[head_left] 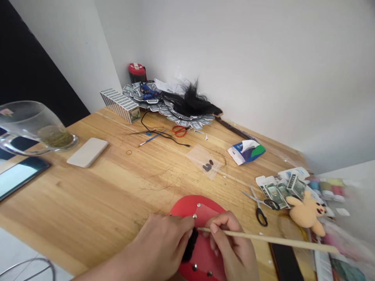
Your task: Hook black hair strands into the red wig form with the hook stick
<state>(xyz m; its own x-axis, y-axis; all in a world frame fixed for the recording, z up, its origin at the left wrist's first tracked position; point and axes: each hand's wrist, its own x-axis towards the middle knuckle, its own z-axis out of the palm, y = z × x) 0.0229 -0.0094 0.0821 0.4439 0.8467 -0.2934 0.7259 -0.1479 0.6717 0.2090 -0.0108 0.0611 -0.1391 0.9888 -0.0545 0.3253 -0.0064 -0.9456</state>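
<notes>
- Stick (263, 237): its tip is over the disc, beside the black piece; the shaft runs out past the disc's right edge.
- Right hand (236, 248): over the disc's right side, thumb and fingers pinching the stick near its tip.
- Black piece (190, 248): at the disc's middle, partly hidden by the left hand.
- Left hand (162, 244): over the disc's left side, fingers curled down at the black piece; I cannot tell whether they grip it.
- Disc (183, 205): red, dotted with silver studs, above the near part of the desk (111, 207).
- Scissors (258, 201): right of the disc, blades spread.
- Toy (306, 214): farther right of the disc, pale orange.
- Bag (199, 156): beyond the disc, clear, with small dark bits.
- Packet (247, 151): beyond the disc and to its right.
- Brush (154, 137): beyond the disc and to its left, with a blue handle.
- White slab (88, 152): well left of the disc.
- Mug (55, 134): farther left of the disc, with greenish contents low inside.
- Black hair (193, 101): far beyond the disc, near the wall.
</notes>
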